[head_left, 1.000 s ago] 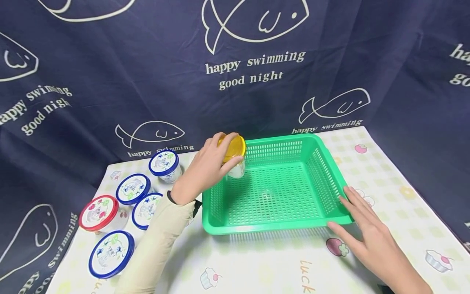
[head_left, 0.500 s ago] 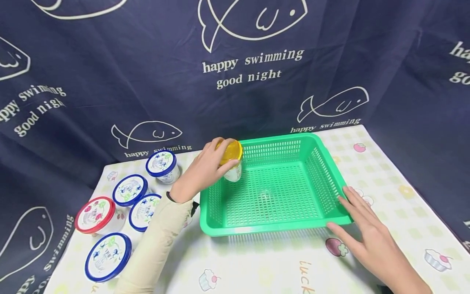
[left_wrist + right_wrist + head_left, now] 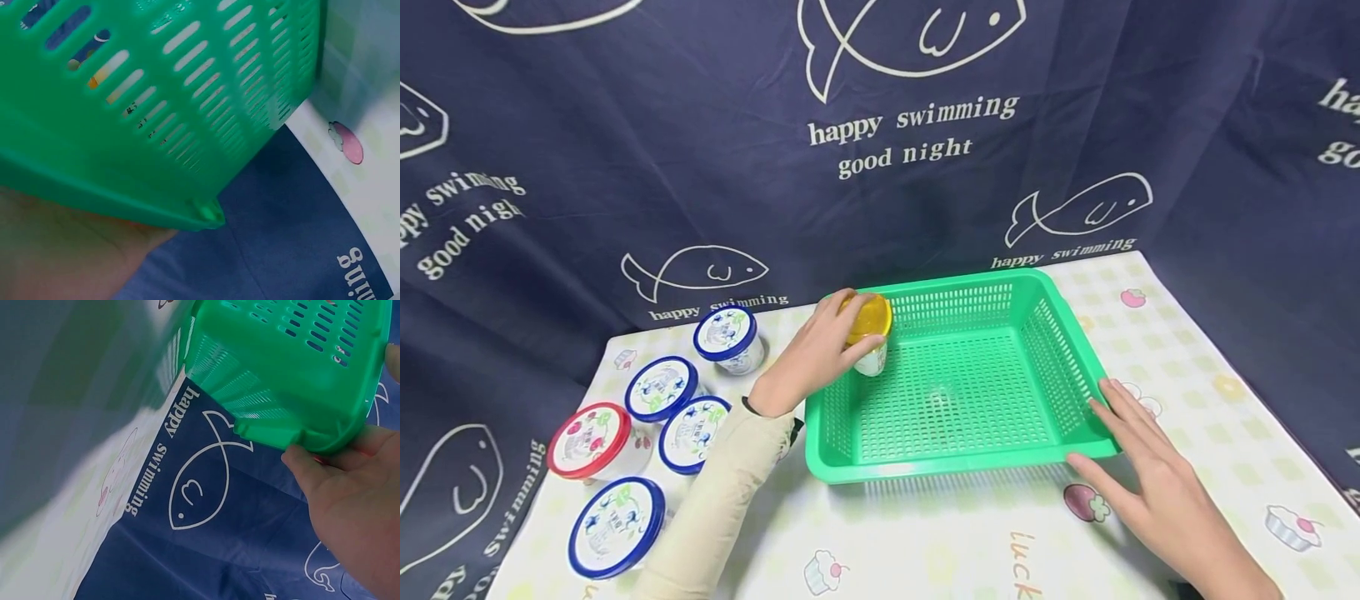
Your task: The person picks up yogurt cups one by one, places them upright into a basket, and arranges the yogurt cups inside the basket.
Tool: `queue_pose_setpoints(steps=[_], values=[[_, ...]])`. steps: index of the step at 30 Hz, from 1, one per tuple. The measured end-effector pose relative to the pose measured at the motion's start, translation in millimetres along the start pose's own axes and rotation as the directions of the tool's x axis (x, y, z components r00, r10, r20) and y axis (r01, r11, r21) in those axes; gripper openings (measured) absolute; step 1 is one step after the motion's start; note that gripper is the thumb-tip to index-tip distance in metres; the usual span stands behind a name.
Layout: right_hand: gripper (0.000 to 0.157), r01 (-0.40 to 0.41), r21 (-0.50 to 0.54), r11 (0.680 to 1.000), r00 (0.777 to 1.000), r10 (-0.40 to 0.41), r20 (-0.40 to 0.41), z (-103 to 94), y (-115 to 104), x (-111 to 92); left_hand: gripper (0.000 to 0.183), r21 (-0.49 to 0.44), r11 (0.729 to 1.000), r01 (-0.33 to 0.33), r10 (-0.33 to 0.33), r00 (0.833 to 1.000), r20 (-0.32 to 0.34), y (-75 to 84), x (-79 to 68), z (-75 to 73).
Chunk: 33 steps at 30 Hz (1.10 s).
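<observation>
My left hand (image 3: 812, 350) grips a white tub with a yellow lid (image 3: 874, 317) from above, fingers and thumb around the lid. The tub stands upright inside the green plastic basket (image 3: 958, 469), by its back left corner. In the left wrist view the perforated basket wall (image 3: 206, 81) hides the tub and most of the left hand (image 3: 69, 250). My right hand (image 3: 1157, 479) rests at the basket's front right corner, its fingers straight over the right rim and thumb at the front rim. The right wrist view shows that hand (image 3: 356, 500) touching the basket corner (image 3: 331, 419).
Left of the basket stand several blue-lidded tubs (image 3: 725, 333) and one red-lidded tub (image 3: 589, 442). A patterned tablecloth (image 3: 940, 550) covers the table. Behind it hangs a dark blue fish-print curtain (image 3: 700, 167).
The left hand has lowered the yellow-lidded tub a little deeper into the basket. The right hand stays at the basket corner. The view has shifted slightly.
</observation>
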State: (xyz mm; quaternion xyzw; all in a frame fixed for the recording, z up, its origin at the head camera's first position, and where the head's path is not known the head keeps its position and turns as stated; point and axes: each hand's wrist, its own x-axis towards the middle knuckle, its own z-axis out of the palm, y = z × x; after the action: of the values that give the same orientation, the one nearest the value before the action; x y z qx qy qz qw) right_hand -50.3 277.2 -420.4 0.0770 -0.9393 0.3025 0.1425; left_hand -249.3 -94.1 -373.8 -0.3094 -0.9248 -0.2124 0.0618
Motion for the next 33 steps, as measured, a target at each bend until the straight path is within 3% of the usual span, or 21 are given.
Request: queue_pose_setpoints(steps=[8, 15, 23, 33], values=[[0.077, -0.019, 0.01, 1.0, 1.0, 0.019, 0.017, -0.4, -2.0, 1.1, 0.057, 0.031, 0.998, -0.053, 0.054, 0.998, -0.043, -4.0, -2.5, 5.3], [0.077, -0.049, 0.014, 0.999, 0.998, 0.048, 0.034, 0.2, -4.4, -0.1, 0.057, 0.032, 0.999, -0.011, 0.011, 1.0, -0.013, -3.7, -5.7, 8.2], [0.076, -0.032, 0.002, 0.999, 0.999, 0.032, 0.012, -1.2, -4.1, 0.5, 0.059, 0.071, 0.997, 0.021, -0.019, 0.999, -0.036, 5.7, -12.8, -6.9], [0.076, -0.008, 0.016, 1.0, 1.0, 0.008, -0.003, 0.7, -2.8, 1.0, 0.059, 0.146, 0.989, 0.002, 0.01, 0.996, -0.084, 16.6, -30.1, -19.7]])
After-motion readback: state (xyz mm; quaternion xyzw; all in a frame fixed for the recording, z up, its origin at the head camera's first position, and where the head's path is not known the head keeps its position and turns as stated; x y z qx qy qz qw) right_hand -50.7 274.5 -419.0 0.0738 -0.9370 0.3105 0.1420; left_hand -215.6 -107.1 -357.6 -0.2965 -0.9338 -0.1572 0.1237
